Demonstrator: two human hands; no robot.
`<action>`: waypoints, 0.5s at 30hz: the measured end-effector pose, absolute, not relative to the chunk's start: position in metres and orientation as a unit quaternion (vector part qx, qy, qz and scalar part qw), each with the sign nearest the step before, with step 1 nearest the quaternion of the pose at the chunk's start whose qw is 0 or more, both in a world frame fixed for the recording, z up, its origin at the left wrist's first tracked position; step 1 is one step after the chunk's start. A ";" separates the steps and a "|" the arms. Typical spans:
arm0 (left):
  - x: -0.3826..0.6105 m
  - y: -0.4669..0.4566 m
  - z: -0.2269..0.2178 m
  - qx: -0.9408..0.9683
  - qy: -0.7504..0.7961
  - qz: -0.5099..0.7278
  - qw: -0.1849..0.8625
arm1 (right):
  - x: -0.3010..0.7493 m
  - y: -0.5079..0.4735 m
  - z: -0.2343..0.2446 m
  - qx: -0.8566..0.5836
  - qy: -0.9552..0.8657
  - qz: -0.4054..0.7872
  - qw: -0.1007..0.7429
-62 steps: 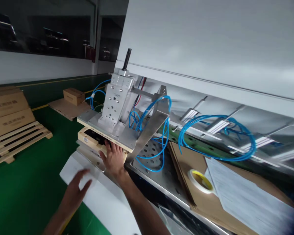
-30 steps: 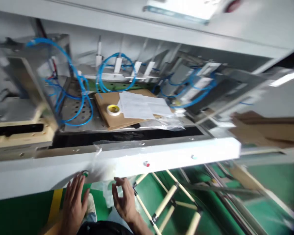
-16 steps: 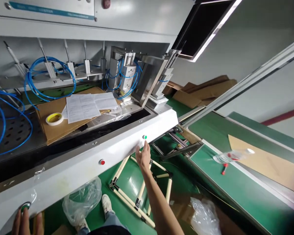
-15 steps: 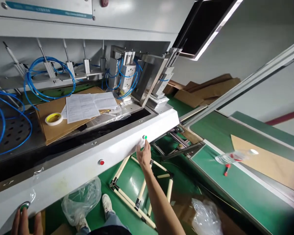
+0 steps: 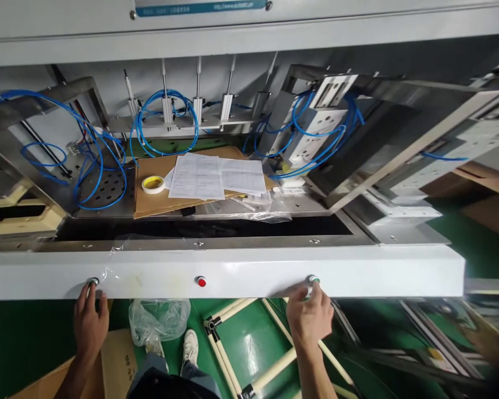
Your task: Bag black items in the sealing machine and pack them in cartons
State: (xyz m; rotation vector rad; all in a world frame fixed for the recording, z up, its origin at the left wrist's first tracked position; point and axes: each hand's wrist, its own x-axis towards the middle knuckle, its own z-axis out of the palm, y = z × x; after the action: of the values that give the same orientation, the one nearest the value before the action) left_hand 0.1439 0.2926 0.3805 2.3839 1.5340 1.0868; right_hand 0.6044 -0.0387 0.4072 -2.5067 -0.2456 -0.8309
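Apparently at the pressing step, the left hand (image 5: 90, 328), fingers slightly spread, touches the left button (image 5: 93, 280); the right hand (image 5: 310, 322), fingers loosely bent, touches the green button (image 5: 315, 279), toward the white panel (image 5: 253, 274)'s right edge. Steady pressure seems called for.

The bare left hand (image 5: 90, 324) is held back upward, its fingers stretched forward close together and the thumb set apart on the inner side. The bare left forearm (image 5: 75, 374) comes in from below, slanting inward. Well apart from it, the bare right hand (image 5: 310, 317) also shows its back, index finger extended forward, outer fingers bent. The bare right forearm (image 5: 315, 370) leans slightly inward toward the wrist.
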 end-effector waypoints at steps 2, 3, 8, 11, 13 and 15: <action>0.145 0.291 0.383 0.783 0.498 0.368 0.056 | 0.605 -0.043 0.409 -0.923 -0.096 -0.297 0.227; 0.145 0.290 0.385 0.785 0.493 0.370 0.063 | 0.604 -0.045 0.411 -0.924 -0.103 -0.294 0.220; 0.146 0.284 0.409 0.766 0.497 0.398 0.088 | 0.568 -0.035 0.423 -0.883 -0.186 -0.358 0.241; 0.162 0.289 0.432 0.802 0.435 0.408 0.047 | 0.522 0.009 0.438 -0.832 -0.328 -0.329 0.303; 0.180 0.300 0.447 0.845 0.374 0.381 0.015 | 0.490 0.049 0.452 -0.806 -0.419 -0.256 0.329; 0.200 0.316 0.460 0.885 0.330 0.329 0.000 | 0.467 0.090 0.466 -0.784 -0.505 -0.178 0.315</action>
State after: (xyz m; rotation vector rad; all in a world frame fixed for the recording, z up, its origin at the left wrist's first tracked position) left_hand 0.2000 0.3158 0.4596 2.7795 1.0354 1.0337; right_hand 0.4672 0.0903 0.4658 -2.0652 -1.3304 -0.4680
